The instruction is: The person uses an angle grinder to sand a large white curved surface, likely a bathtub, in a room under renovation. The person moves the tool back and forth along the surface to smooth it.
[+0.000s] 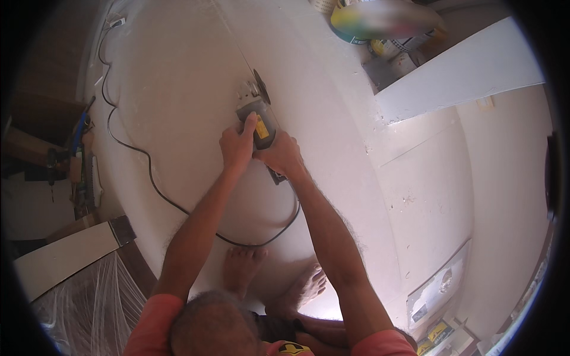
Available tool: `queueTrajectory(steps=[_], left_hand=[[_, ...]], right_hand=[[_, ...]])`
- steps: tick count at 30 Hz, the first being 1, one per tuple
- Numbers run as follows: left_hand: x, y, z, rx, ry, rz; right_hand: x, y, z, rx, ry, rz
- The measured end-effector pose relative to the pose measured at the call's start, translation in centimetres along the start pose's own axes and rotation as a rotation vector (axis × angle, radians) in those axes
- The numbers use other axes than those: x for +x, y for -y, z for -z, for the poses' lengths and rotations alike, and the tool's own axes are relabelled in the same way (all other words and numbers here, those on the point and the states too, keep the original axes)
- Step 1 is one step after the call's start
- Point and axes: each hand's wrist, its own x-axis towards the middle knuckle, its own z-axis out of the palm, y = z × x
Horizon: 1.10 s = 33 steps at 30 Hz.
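An angle grinder point(262, 129) with a dark body and a yellow label is held low over the pale, dusty floor point(190, 83). My left hand point(236, 147) grips the front of its body from the left, with the thumb laid along the top. Behind it, my right hand point(281, 155) is wrapped round the body from the right. The thin cutting disc point(261, 86) stands on edge at the right of the metal head, lined up with a fine straight line point(230, 37) on the floor. Whether the disc touches the floor, I cannot tell.
A black cord point(151, 169) loops between my forearms and runs left to a socket point(119, 22). My bare feet point(243, 267) are close behind the grinder. Tools, including a drill point(54, 161), lie at left. Containers point(350, 29) and a white panel point(457, 74) stand at far right.
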Motion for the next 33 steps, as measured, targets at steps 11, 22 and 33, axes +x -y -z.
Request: queueTrajectory(steps=[11,22,33], left_hand=[[1.1,0.0,0.1,0.046,0.006,0.022],[0.8,0.6,-0.1,-0.004,-0.019,-0.007],[-0.7,-0.2,0.1,0.017,0.010,0.007]], right_hand=[[0.9,0.6,0.4,0.006,0.055,-0.041],[0.1,0.5,0.3,0.009,0.032,-0.033],[-0.4,-0.3,0.2,0.013,0.026,-0.022]])
